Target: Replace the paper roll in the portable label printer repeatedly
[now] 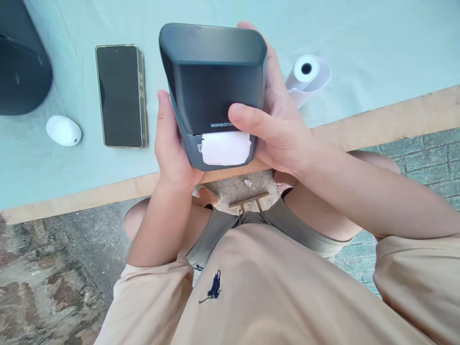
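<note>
Both hands have their grip clamped on a dark grey, rounded plastic device point(215, 93), held above the front edge of the surface point(381, 43). The left hand's point(175, 143) fingers are hidden beneath it; the right hand's point(278, 115) thumb covers the end of the "NIIMBOT" lettering. A white paper strip point(226, 149) lies below that. At upper left, a black rounded object point(21, 62) is cut off by the frame, too partial to identify. The surface, covered in pale blue-green sheeting with a bare wooden edge point(388, 117), carries a black-screened smartphone point(120, 96), a white egg-shaped case point(63, 130) and a partly unrolled white paper roll point(300, 74). Rough brown stone point(36, 287) and greenish brick paving point(427, 160) lie below.
</note>
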`<state>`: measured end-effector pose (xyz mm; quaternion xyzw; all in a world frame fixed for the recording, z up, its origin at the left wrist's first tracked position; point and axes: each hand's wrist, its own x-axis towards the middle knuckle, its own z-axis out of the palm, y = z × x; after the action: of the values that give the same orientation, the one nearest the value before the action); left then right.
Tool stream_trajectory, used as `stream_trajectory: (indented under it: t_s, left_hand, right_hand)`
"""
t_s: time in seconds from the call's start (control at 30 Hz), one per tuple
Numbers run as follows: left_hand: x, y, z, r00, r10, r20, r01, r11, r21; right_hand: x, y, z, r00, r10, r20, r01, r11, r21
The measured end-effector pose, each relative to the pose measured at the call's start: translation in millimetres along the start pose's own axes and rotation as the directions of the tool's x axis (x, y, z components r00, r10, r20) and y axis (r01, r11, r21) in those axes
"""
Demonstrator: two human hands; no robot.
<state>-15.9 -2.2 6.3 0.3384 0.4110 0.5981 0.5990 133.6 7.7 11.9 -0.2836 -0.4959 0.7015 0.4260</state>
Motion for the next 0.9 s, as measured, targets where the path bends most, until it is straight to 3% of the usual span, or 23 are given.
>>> stream_trajectory:
  t_s: [0.1, 0.2, 0.27, 0.33, 0.43, 0.6, 0.77, 0.9]
  left_hand:
    - [-1.8, -2.5, 6.2, 0.971, 0.018, 0.238, -0.001, 0.997, -0.072]
    - [-0.5, -1.8, 3.2, 0.959, 0.052, 0.278, -0.038, 0.998, -0.055]
    - [-0.3, -0.5, 0.2, 0.96, 0.035, 0.279, -0.026, 0.999, -0.036]
    - [-2.0, 0.8, -0.2, 0.969, 0.01, 0.246, 0.0, 0.999, -0.038]
    - [-7.0, 2.7, 3.5, 0.982, -0.046, 0.183, 0.064, 0.994, -0.093]
    - [-10.2, 1.3, -0.4, 0.989, -0.09, 0.119, 0.11, 0.978, -0.174]
    - [-5.5, -4.7, -17.8, 0.993, -0.07, 0.1, 0.083, 0.988, -0.128]
    - [-4.5, -4.7, -18.3, 0.996, -0.058, 0.064, 0.065, 0.992, -0.104]
  right_hand:
    - [0.4, 1.7, -0.1, 1.0, -0.011, -0.022, 0.01, 0.999, -0.034]
    - [-2.1, -3.2, -1.0, 0.994, -0.06, -0.091, 0.037, 0.971, -0.236]
    - [-4.8, -9.4, -2.5, 0.987, -0.092, -0.128, 0.024, 0.89, -0.456]
    - [-6.8, -15.5, -4.7, 0.981, -0.177, -0.081, 0.084, 0.757, -0.648]
    - [-7.5, -20.6, -8.1, 0.97, -0.239, 0.041, 0.186, 0.624, -0.759]
    - [-7.4, -20.2, -11.1, 0.979, -0.184, 0.089, 0.189, 0.64, -0.744]
    - [-8.7, -18.1, -10.9, 0.977, -0.175, 0.122, 0.205, 0.619, -0.758]
    - [-6.3, -19.2, -11.1, 0.984, -0.158, 0.081, 0.163, 0.624, -0.764]
